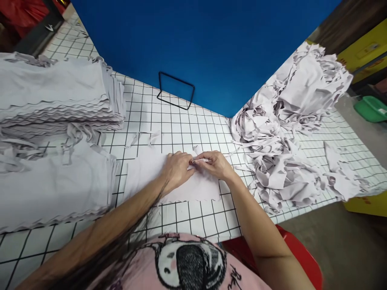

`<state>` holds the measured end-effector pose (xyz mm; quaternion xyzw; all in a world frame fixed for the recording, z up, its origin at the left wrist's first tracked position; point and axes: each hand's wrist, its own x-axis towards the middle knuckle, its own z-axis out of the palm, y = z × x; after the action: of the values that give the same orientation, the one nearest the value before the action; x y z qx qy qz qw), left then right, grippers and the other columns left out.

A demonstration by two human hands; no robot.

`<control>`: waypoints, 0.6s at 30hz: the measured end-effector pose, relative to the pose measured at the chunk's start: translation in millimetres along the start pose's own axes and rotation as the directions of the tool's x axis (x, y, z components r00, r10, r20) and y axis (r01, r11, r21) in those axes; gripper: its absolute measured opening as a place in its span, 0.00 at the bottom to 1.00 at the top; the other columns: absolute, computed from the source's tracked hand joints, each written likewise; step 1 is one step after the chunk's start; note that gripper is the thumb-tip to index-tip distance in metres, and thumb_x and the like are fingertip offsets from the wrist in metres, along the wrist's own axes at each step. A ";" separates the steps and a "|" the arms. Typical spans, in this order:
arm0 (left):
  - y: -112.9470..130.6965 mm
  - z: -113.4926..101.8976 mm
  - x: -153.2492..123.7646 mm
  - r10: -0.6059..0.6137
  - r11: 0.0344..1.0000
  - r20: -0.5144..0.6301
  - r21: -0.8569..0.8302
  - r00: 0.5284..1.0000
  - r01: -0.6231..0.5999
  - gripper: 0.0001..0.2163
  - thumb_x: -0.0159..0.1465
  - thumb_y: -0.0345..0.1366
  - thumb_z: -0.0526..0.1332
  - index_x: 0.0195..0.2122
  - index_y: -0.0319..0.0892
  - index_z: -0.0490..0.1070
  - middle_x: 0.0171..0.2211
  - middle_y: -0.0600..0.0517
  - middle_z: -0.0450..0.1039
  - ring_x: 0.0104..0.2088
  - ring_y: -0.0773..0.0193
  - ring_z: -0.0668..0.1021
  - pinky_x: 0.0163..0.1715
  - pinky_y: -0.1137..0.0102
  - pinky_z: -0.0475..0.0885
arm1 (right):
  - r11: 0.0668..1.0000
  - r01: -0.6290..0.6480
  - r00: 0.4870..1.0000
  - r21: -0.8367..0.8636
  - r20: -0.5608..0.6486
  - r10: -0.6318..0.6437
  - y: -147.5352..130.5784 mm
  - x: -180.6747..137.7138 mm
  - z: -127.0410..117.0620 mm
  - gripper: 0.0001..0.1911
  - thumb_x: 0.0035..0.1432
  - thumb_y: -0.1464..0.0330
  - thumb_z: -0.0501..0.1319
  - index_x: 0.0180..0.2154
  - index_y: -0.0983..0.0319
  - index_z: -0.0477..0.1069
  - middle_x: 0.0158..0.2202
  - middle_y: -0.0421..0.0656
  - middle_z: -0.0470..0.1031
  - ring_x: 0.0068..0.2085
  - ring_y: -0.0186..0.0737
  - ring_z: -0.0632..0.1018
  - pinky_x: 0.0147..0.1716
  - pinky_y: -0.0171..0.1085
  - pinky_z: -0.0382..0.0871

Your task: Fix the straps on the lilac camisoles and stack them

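**A:** What does the head camera show in the middle?

**B:** A flat, pale grey piece of cloth (181, 183) lies on the tabletop (193, 219) straight ahead of the person, its near edge cut straight. A thin strip (202, 160) sits at its far edge.

**A:** And the hands?

**B:** Both meet at that far edge. The left hand (177, 168) rests knuckles up, fingers curled down onto the cloth. The right hand (215, 164) touches it fingertip to fingertip and pinches the thin strip between thumb and fingers.

**A:** What surrounds them?

**B:** The tabletop is white with a black grid. On the left stand tall stacks of cut cloth (54, 100); on the right lies a loose heap of scraps (287, 133). A black wire stand (175, 90) sits at the far edge against a blue wall (211, 40). A red seat (299, 249) shows below the right arm.
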<state>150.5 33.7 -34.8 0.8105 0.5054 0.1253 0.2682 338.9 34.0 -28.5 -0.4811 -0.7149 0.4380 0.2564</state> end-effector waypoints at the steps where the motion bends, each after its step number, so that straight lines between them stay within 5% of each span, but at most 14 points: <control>1: -0.2 1.1 -0.1 -0.002 1.000 -0.016 -0.015 1.000 0.002 0.06 0.61 0.39 0.63 0.31 0.43 0.70 0.34 0.51 0.75 0.41 0.55 0.73 0.40 0.61 0.62 | 1.000 -0.003 1.000 -0.009 0.004 0.003 0.9 -0.2 0.2 0.12 0.63 0.61 0.59 0.40 0.60 0.78 0.35 0.42 0.80 0.33 0.35 0.76 0.33 0.36 0.71; 8: -4.2 4.3 -1.4 0.039 0.994 -0.057 -0.102 0.998 -0.045 0.04 0.59 0.35 0.63 0.29 0.43 0.70 0.35 0.50 0.77 0.41 0.54 0.73 0.41 0.59 0.61 | 0.947 0.146 0.988 -0.287 -0.008 -0.155 2.9 -2.2 -0.8 0.08 0.62 0.63 0.61 0.35 0.58 0.77 0.28 0.39 0.76 0.32 0.38 0.71 0.45 0.44 0.63; 18: -11.1 11.7 1.6 0.060 0.995 -0.092 -0.080 0.994 -0.067 0.07 0.58 0.35 0.63 0.24 0.42 0.70 0.29 0.51 0.76 0.38 0.55 0.72 0.39 0.58 0.59 | 0.941 0.196 0.973 -0.275 -0.066 -0.222 9.4 -4.0 10.6 0.08 0.63 0.62 0.61 0.35 0.57 0.77 0.27 0.40 0.74 0.34 0.40 0.69 0.42 0.44 0.59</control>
<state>148.5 35.4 -50.7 0.8079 0.4852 0.1907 0.2747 336.5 27.8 -41.7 -0.4530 -0.8010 0.2848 0.2683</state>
